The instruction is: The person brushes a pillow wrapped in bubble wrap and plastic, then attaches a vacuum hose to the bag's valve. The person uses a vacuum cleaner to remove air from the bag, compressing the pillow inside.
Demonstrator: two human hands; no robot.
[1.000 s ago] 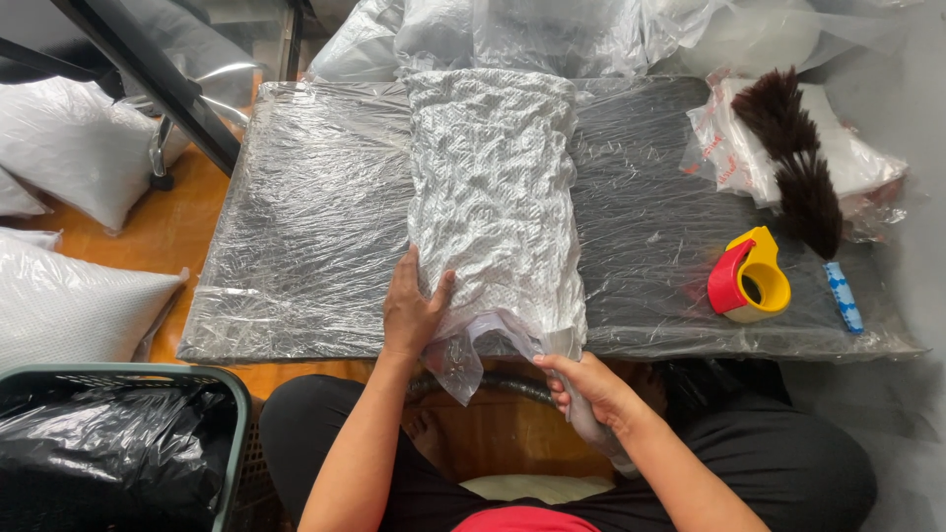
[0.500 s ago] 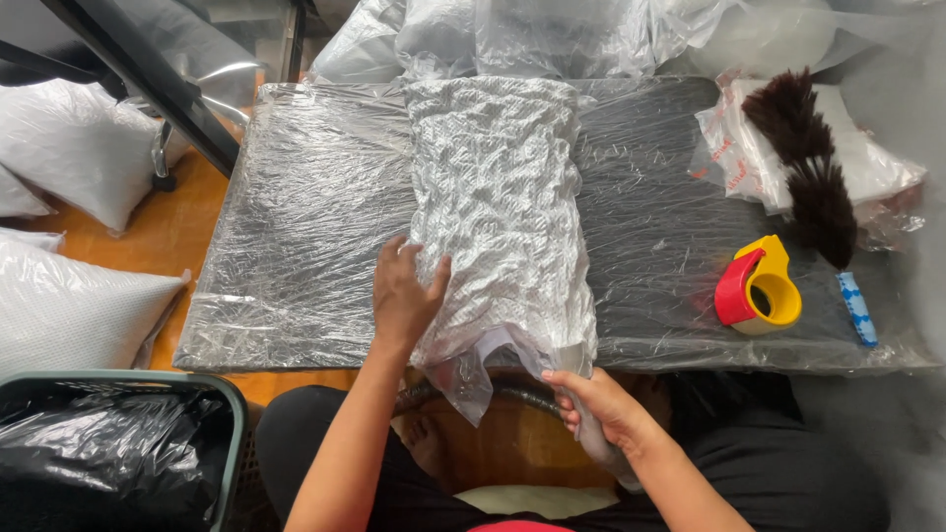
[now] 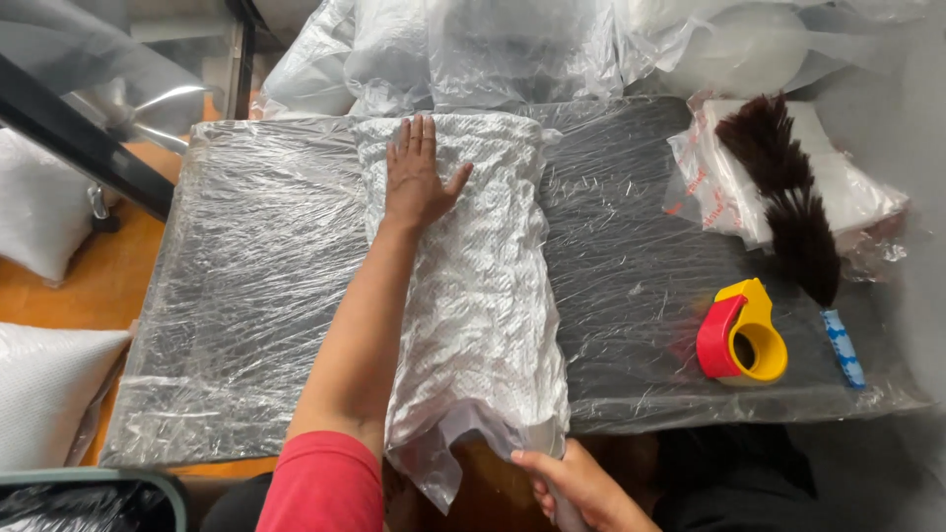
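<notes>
A long white quilted cushion in a clear plastic bag (image 3: 483, 296) lies lengthwise on a dark table wrapped in plastic film (image 3: 246, 296). My left hand (image 3: 419, 177) lies flat, fingers spread, on the far end of the bagged cushion. My right hand (image 3: 567, 478) grips the open mouth of the bag at the near table edge, where the loose plastic hangs down.
A red and yellow tape dispenser (image 3: 739, 335) and a dark feather duster with a blue handle (image 3: 793, 217) lie on the right of the table. Bagged white cushions (image 3: 473, 49) are piled at the far edge. More white cushions (image 3: 39, 394) sit on the floor at left.
My left hand has moved from the near end of the cushion up to its far end and now lies flat there. My right hand still holds the bag's mouth.
</notes>
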